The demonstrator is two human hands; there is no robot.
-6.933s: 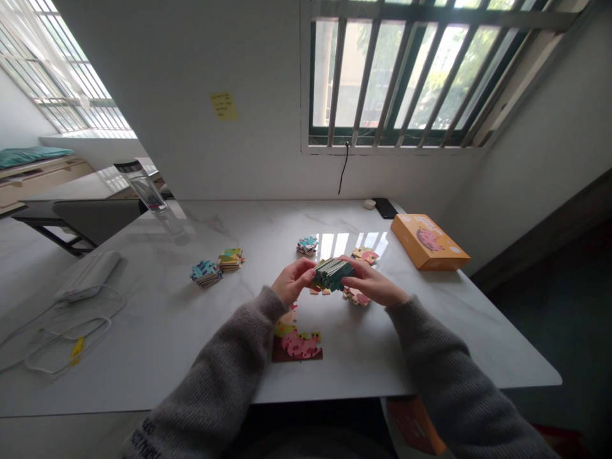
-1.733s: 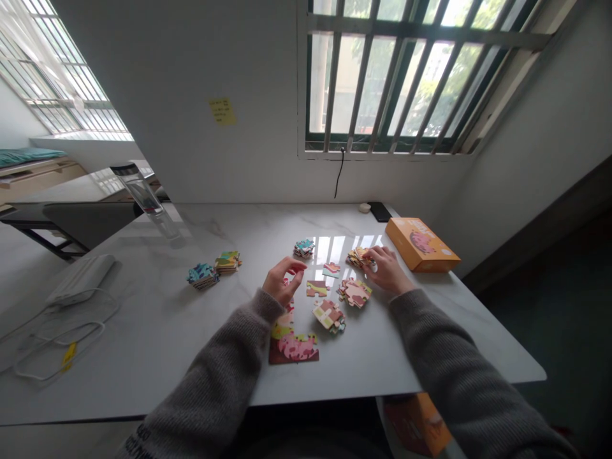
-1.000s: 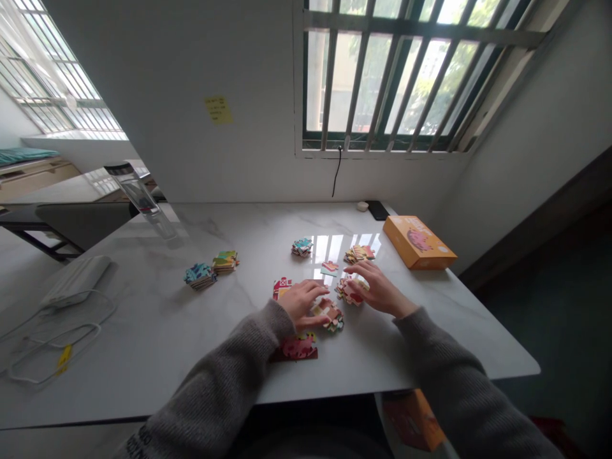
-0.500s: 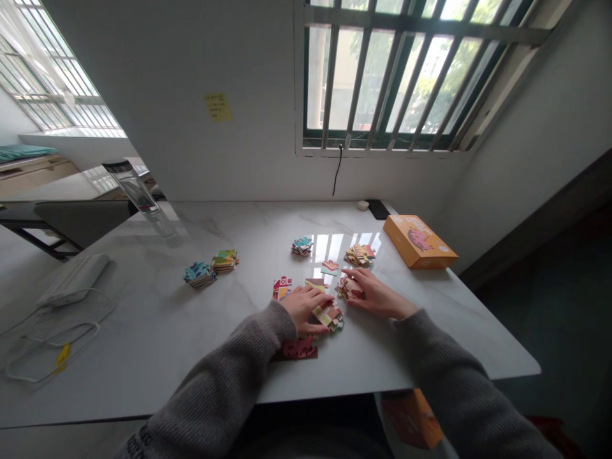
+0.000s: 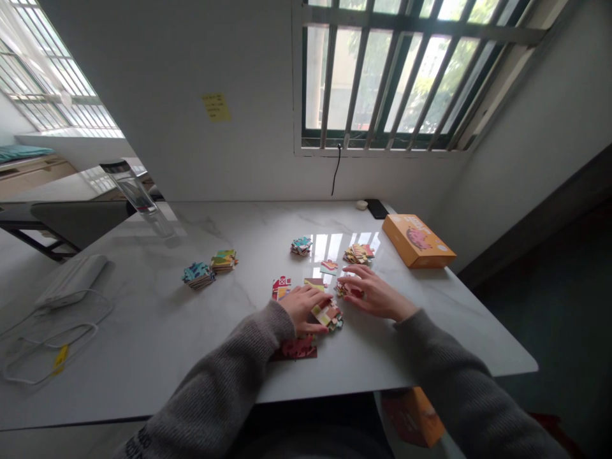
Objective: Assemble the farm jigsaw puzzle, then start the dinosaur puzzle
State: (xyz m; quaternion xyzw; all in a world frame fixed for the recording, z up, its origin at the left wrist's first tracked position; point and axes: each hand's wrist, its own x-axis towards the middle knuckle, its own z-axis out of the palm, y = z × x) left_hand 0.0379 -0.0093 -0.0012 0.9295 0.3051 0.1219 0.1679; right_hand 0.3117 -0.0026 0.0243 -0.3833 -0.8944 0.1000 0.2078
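Observation:
My left hand (image 5: 306, 307) is closed round a small stack of jigsaw puzzle pieces (image 5: 329, 315), gripping it between thumb and fingers. My right hand (image 5: 375, 294), fingers apart, hovers over another pile of puzzle pieces (image 5: 342, 288) and partly hides it. Beyond it lies a single pink and green puzzle piece (image 5: 329, 267). Red and yellow pieces (image 5: 282, 287) lie past my left hand, beside a brown and yellow piece (image 5: 314, 282). Dark red pieces (image 5: 299, 349) are close to my left wrist, partly covered by the sleeve.
Further stacks of pieces stand on the white table (image 5: 229, 357): blue (image 5: 197, 274), green-yellow (image 5: 224, 259), teal (image 5: 301, 246) and yellow (image 5: 358, 254). An orange box (image 5: 417, 241) and a dark phone (image 5: 377, 209) are at the right; a bottle (image 5: 131, 188) and white cable (image 5: 62, 380) at the left.
The fingers of my right hand have lifted and spread slightly over the pile. My left hand keeps its place on the stack.

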